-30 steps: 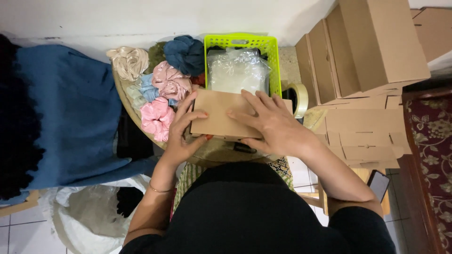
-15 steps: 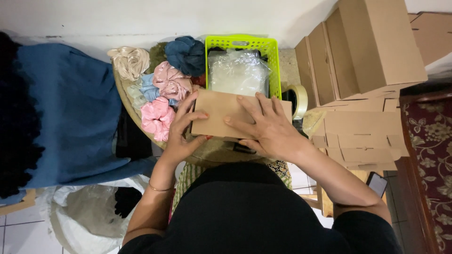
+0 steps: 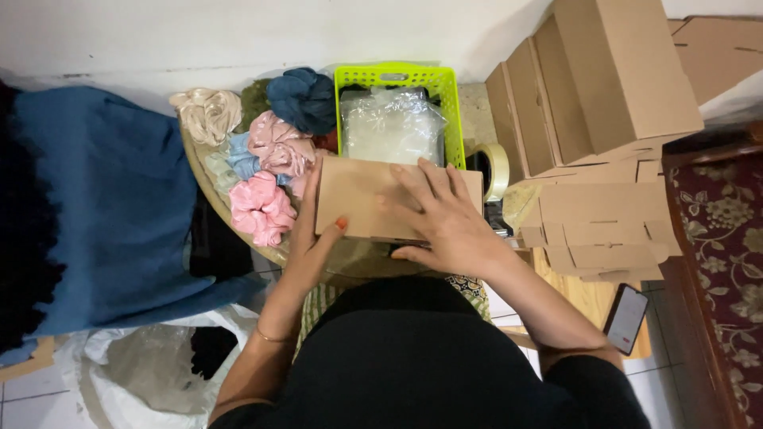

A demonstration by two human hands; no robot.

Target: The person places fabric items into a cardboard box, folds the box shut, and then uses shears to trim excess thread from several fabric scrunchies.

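A flat brown cardboard box (image 3: 358, 195) lies in front of me on a round woven tray. My left hand (image 3: 311, 242) grips its left edge, thumb on top. My right hand (image 3: 445, 218) lies flat on the lid with the fingers spread, covering the box's right half. Behind the box stands a lime green plastic basket (image 3: 395, 77) with clear plastic bags inside. Left of the box lie several fabric scrunchies (image 3: 261, 208) in pink, blue, cream and dark teal.
A roll of clear tape (image 3: 496, 171) sits right of the box. Folded and flat cardboard boxes (image 3: 604, 95) are stacked at the right, with a phone (image 3: 625, 318) below them. Blue cloth (image 3: 95, 199) covers the left, above a white plastic bag (image 3: 135, 373).
My right hand has slid left and nearer across the lid, fingers spreading flat. My left hand has shifted from the top of the box to its left edge.
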